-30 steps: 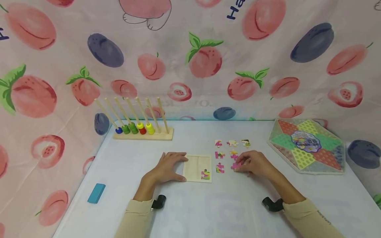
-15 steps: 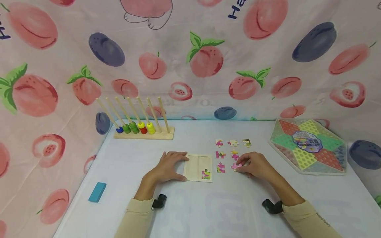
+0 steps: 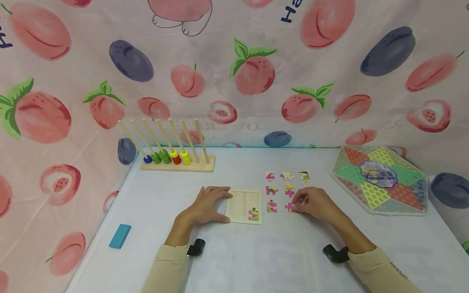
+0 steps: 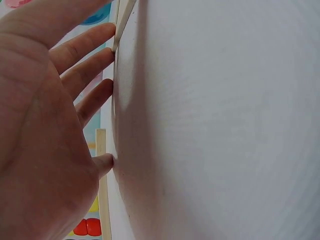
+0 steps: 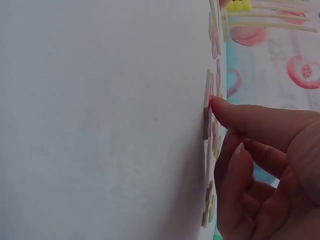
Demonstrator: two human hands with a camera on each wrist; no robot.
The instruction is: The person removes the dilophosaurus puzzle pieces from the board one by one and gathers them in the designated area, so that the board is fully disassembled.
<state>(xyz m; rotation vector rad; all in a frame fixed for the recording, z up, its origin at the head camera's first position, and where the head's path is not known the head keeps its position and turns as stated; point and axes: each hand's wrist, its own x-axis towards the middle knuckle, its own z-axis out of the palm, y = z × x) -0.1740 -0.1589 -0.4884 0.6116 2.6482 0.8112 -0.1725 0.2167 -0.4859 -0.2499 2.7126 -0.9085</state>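
A shallow wooden puzzle tray (image 3: pixel 238 203) lies on the table with one jigsaw piece (image 3: pixel 253 214) in its lower right corner. My left hand (image 3: pixel 206 207) spans the tray's left side: thumb at the near corner, fingertips at the far one, digits fairly straight. To the right, my right hand (image 3: pixel 314 204), fingers curled, has its fingertips on the edge of a pink puzzle piece (image 3: pixel 290 207). The right wrist view shows a fingertip touching that puzzle piece (image 5: pixel 207 107); the other side of the hold is partly hidden. Several more loose puzzle pieces (image 3: pixel 271 206) lie in rows between tray and hand.
A wooden peg abacus (image 3: pixel 179 166) with coloured beads stands at the back left. At the right lies a six-sided Chinese checkers board (image 3: pixel 388 199). A blue block (image 3: pixel 119 236) sits at the left. A fruit-printed cloth (image 3: pixel 227 61) hangs behind the white table (image 3: pixel 256 260).
My right hand has shifted slightly to the right, and the pink piece has come a little nearer, showing more of its face. My left hand and the tray stay in place.
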